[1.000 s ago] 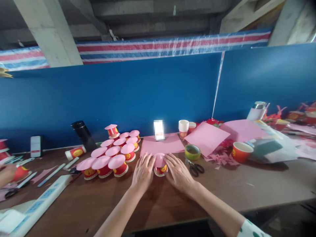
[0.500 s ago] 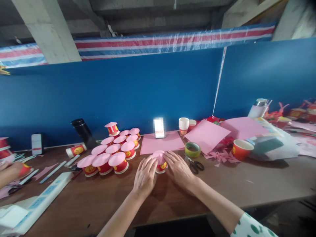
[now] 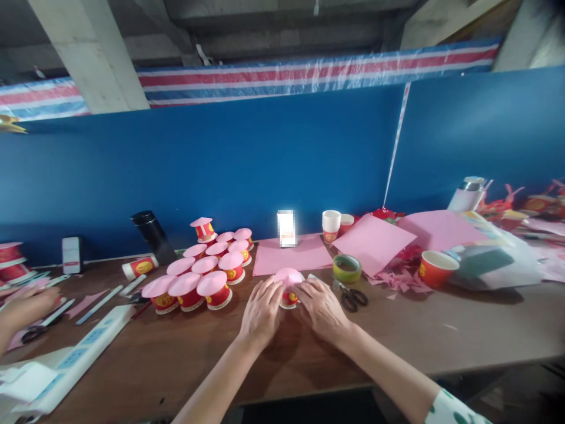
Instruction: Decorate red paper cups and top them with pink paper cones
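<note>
Already, about a dozen red cups [image 3: 189, 298] wear pink paper tops [image 3: 204, 265], clustered left of centre. At centre, one more topped cup [image 3: 288, 277] stands between the left hand [image 3: 259, 309] and right hand [image 3: 321, 305]; fingers curve against its top from both sides, but how firmly they grip cannot be told. Further right, pink sheets [image 3: 375, 242] and an untopped cup [image 3: 435, 274] seem unworked. Beneath, the brown table [image 3: 176, 359] runs from a white power strip [image 3: 88, 346] at left past black scissors [image 3: 352, 294]. Behind, a concrete column [image 3: 92, 53] rises at left above a blue partition [image 3: 247, 165].
</note>
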{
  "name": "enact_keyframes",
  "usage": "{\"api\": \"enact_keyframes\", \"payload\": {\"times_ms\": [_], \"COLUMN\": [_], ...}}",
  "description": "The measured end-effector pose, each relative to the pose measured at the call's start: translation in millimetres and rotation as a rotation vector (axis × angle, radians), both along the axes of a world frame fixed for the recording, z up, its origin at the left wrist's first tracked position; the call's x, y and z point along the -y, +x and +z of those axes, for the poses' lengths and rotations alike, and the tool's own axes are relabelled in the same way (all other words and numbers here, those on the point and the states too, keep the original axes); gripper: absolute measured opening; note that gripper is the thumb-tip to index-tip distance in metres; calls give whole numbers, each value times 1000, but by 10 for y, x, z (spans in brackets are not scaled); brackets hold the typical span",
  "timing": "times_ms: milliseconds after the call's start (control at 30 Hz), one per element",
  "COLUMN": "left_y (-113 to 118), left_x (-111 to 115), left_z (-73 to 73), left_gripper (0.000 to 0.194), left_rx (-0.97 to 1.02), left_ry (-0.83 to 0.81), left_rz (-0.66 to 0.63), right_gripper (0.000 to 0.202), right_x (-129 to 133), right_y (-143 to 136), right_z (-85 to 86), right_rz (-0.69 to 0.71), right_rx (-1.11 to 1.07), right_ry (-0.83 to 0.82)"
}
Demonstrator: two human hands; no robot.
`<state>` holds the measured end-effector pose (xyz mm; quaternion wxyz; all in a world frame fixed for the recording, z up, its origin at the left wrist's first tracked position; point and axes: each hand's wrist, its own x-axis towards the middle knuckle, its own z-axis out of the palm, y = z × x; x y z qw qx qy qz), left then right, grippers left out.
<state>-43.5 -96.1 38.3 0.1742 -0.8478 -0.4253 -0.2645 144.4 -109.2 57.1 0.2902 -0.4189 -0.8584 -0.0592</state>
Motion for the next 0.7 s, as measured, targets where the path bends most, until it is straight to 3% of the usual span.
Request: {"api": "enact_keyframes", "payload": {"times_ms": [700], "left_y": [-14], "left_x": [-19], "left_z": [18], "left_gripper": [44], "left_rx": [-6], "left_ry": [1], "left_rz": [-8], "right_gripper": [35], "right_x": [-73], "right_y": [36], "right_z": [-18], "right_rz": [-79], "right_rx": [-45], "right_ry": [2]}}
